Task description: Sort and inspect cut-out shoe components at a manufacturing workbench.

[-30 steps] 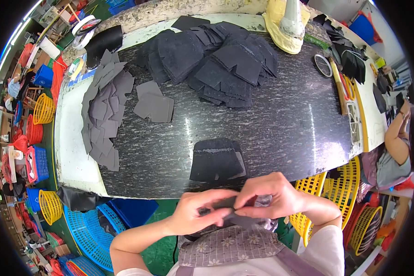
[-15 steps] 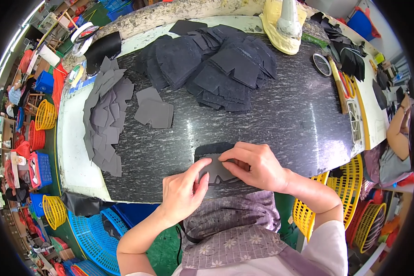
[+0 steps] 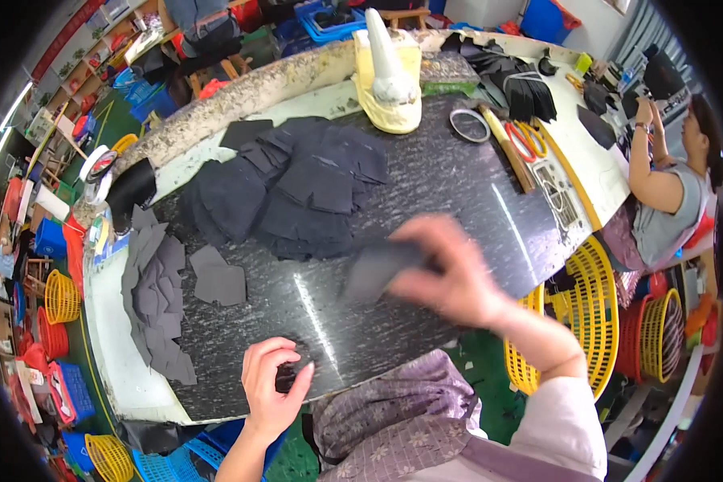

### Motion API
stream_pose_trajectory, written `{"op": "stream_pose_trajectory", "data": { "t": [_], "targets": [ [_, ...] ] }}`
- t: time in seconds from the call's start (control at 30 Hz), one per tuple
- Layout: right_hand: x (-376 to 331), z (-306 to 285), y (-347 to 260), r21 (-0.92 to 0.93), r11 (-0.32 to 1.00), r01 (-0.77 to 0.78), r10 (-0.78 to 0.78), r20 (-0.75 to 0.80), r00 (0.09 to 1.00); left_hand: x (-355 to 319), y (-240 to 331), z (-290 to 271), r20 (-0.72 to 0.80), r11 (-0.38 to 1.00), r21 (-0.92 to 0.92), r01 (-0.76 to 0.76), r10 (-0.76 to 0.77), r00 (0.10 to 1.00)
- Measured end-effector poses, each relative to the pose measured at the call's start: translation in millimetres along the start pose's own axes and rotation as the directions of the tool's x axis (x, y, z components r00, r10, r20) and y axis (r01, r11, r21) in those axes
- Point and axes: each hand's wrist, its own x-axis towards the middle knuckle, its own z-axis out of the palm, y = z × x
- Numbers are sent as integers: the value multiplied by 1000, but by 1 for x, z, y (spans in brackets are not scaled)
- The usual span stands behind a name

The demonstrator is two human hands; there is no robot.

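Note:
Over the middle of the dark speckled tabletop (image 3: 474, 225), my right hand (image 3: 450, 277) pinches a dark fabric piece (image 3: 377, 269) between thumb and fingers. Both are smeared by motion. My left hand (image 3: 271, 384) hovers by the table's front edge, fingers curled and apart, with nothing visible in it. Beyond the held piece spreads a big heap of dark notched fabric pieces (image 3: 305, 181). On the left lies a long overlapping row of grey pieces (image 3: 157, 289). Between that row and the heap, grey cut pieces (image 3: 220, 278) lie flat.
At the far edge stands a white post (image 3: 391, 80) on a yellow-wrapped base. To the right are a tape ring (image 3: 469, 126), scissors (image 3: 528, 141) and a wooden-handled tool (image 3: 510, 153). A yellow basket (image 3: 594, 313) stands below the right edge. Another person (image 3: 667, 185) sits at the far right.
My hands have parted. The right has lifted the dark piece away from the front edge; the left has let go, its fingers loose. The view has shifted, showing more of the far right.

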Motion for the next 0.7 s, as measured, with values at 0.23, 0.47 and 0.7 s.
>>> {"op": "stream_pose_trajectory", "data": {
  "t": [0.23, 0.47, 0.7],
  "targets": [
    [44, -71, 42, -614, 774, 151, -251, -79, 965, 107, 6, 26, 222, 928, 191, -320, 276, 935],
    [119, 15, 91, -586, 771, 248, -257, 70, 964, 183, -2, 62, 339, 795, 375, -477, 361, 869],
    [129, 89, 75, -487, 744, 458, -473, 100, 875, 165, -32, 46, -35, 807, 393, -440, 492, 870]
  ]
}}
